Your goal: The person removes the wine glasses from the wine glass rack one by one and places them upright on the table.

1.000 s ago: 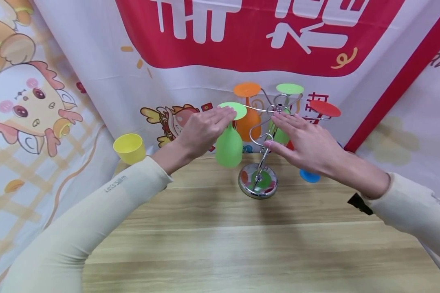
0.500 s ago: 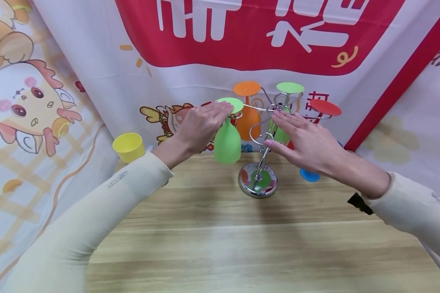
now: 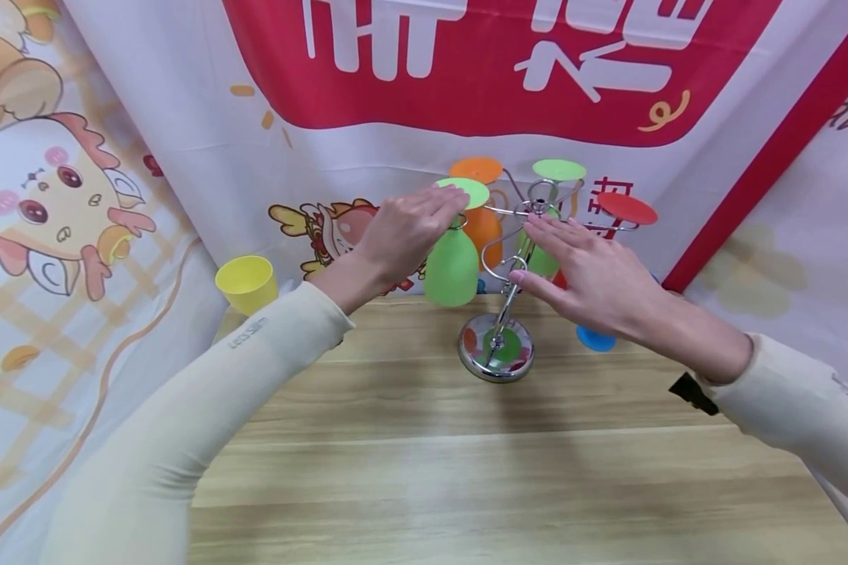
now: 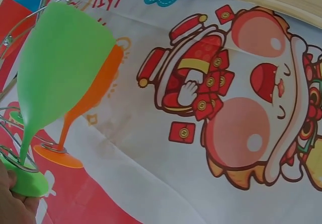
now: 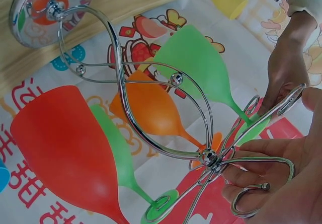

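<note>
A light green plastic goblet (image 3: 452, 271) hangs upside down at the left of a chrome goblet rack (image 3: 500, 365). My left hand (image 3: 403, 235) pinches its foot at the edge. In the left wrist view, the goblet's stem (image 4: 24, 142) passes through a wire loop of the rack. Straight fingers of my right hand (image 3: 586, 271) rest on top of the rack near its centre. From the right wrist view, rack wires (image 5: 261, 160) cross in front of that palm. Also hanging inverted are an orange goblet (image 3: 486, 231), a second green goblet (image 3: 558, 169) and a red goblet (image 3: 627, 208).
A yellow cup-shaped piece (image 3: 247, 286) stands at the table's back left corner. Partly behind my right hand, a blue disc (image 3: 595, 337) shows near the wood-grain table (image 3: 424, 471). Printed cloth (image 3: 367, 149) hangs close behind the rack.
My left hand moves the green goblet first slightly left and up, then right, closer to the rack's centre. My right hand keeps its place on the rack.
</note>
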`<state>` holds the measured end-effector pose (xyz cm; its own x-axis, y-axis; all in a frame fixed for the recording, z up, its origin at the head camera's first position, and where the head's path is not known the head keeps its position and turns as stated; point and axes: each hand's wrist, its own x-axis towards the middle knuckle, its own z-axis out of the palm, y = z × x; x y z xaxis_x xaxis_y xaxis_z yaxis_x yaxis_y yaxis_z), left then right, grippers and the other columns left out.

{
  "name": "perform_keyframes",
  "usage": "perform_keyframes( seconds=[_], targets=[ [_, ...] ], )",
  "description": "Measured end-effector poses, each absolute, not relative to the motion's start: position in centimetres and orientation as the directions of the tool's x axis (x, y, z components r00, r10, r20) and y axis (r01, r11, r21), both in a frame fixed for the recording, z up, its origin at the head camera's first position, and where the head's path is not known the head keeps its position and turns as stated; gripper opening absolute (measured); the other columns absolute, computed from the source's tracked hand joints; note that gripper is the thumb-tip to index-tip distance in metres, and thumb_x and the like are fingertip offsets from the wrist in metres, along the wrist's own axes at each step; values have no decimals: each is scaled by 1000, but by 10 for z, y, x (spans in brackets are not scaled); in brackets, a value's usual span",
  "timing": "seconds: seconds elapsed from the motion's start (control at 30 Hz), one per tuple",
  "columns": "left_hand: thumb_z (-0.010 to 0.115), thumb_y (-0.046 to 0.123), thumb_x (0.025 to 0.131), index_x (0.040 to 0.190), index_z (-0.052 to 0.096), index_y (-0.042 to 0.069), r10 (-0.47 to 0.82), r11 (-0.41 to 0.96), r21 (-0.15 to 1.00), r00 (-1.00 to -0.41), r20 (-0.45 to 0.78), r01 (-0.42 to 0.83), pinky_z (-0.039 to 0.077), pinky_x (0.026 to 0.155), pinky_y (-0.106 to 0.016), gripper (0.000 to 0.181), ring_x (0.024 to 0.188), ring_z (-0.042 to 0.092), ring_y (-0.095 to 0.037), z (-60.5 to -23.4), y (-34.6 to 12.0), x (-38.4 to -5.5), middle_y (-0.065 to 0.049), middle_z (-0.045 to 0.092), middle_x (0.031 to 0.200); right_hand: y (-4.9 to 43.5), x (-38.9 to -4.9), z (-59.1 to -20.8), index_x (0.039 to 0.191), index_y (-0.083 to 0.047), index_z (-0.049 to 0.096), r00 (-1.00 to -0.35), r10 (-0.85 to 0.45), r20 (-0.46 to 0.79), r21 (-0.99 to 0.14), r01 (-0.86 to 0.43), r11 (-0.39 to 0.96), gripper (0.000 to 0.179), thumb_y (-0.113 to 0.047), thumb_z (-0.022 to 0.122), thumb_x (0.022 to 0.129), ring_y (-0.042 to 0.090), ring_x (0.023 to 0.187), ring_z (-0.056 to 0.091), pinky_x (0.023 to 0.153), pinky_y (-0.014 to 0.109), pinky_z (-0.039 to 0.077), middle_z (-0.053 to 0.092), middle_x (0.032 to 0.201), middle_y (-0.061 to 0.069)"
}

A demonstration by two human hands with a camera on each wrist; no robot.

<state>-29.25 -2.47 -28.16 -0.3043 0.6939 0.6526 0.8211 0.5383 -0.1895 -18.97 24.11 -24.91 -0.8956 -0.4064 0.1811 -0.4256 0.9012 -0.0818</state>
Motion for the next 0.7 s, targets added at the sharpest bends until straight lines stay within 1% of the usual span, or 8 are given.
perform_keyframes(
  seconds=[0.2,0.43,0.7],
  targets=[
    [75,5,97,137,68,-2,709,517,-244,-250,659,820,53,109,-44,40,128,67,-33,-279,-16,-288,-17,71,136,242,-190,-251,164,-12,40,-891,-411,191,-84,-432,898,81,-59,61,100,42,155,37,106,67,50,38,169,15],
    [74,2,98,134,70,-2,707,495,-285,-189,682,821,55,106,-45,37,125,70,-33,-280,-11,-285,-18,72,133,242,-190,-250,164,-13,39,-891,-413,187,-83,-433,898,82,-60,60,101,42,155,36,108,68,48,38,169,16],
    [75,3,97,133,70,-2,687,479,-288,-151,711,829,55,107,-44,37,125,70,-33,-278,-12,-274,-18,72,133,243,-191,-252,164,-11,40,-886,-420,198,-75,-441,895,82,-58,61,100,43,154,37,107,67,50,39,168,16]
  ],
)
